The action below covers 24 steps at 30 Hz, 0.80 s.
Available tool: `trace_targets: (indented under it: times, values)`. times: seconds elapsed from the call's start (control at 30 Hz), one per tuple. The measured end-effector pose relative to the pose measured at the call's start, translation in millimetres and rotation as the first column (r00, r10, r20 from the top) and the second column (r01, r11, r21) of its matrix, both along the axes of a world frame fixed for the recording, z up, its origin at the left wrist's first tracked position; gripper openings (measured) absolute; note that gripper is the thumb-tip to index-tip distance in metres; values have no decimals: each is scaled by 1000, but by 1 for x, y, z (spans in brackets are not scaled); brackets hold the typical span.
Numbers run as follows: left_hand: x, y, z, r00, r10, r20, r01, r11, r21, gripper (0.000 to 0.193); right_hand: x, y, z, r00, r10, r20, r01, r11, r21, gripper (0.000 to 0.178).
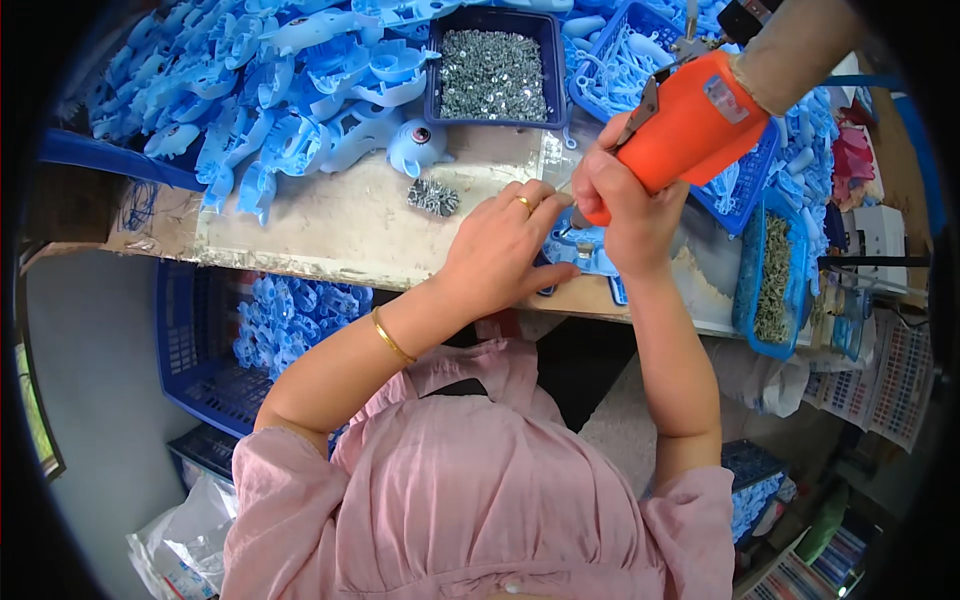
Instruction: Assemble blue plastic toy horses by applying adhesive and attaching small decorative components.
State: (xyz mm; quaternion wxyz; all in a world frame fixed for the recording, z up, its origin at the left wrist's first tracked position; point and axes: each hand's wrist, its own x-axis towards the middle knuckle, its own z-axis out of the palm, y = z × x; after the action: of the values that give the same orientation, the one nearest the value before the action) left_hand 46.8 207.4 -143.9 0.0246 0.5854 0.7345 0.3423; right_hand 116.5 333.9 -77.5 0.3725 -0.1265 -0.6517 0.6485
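Observation:
My right hand (622, 200) grips an orange electric screwdriver (688, 125), its tip pointing down at a light blue plastic toy part (585, 250) on the workbench. My left hand (505, 245), with a ring and a gold bangle, presses down on that blue part at its left side. A small heap of screws (433, 197) lies on the bench just left of my hands. An assembled blue fish-like toy (416, 144) with an eye sits behind the heap.
A dark blue tray of screws (492, 72) stands at the back. Piles of blue plastic shells (270, 90) fill the back left. Blue baskets (765, 165) of parts and screws (772, 280) sit to the right; a blue crate (215, 340) of shells is under the bench.

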Motion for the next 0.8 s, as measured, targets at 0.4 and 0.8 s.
trace_targets:
  times: [0.4,0.8]
  values:
    - [-14,-9,9,996,31,79,-37,996,86,71,-19,19,69,998,16,60,-48,804,592,48]
    - [5,-2,16,987,-143,-78,147,988,51,57,-45,56,208,978,-174,113,79,815,575,72]
